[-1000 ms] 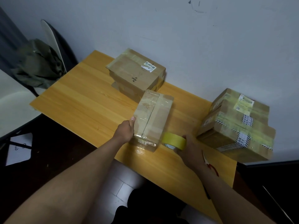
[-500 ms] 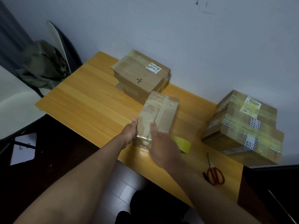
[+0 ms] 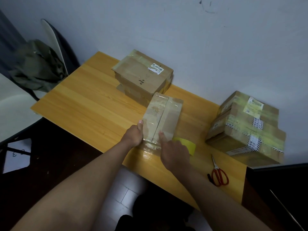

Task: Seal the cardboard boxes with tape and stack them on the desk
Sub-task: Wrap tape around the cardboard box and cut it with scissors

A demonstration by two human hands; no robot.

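A small cardboard box [image 3: 164, 114] with clear tape along its top lies on the wooden desk [image 3: 86, 104] near the front edge. My left hand [image 3: 133, 135] grips its near left corner, thumb on top. My right hand [image 3: 173, 152] rests at the near end, its index finger pressing the tape beside the centre seam. The yellow tape roll [image 3: 187, 145] lies on the desk just right of that hand, partly hidden by it. A stack of taped boxes [image 3: 143, 75] stands behind, against the wall. Another stack of boxes [image 3: 246, 127] stands at the right.
Red-handled scissors [image 3: 218, 174] lie near the desk's front right corner. A white chair with an olive bag [image 3: 35, 67] on it stands left of the desk. A dark cabinet [image 3: 275, 189] borders the desk's right end.
My right hand let go of the tape roll, which now lies on the desk, and moved left onto the box's near end. The scissors came into view. My left hand stayed on the box.
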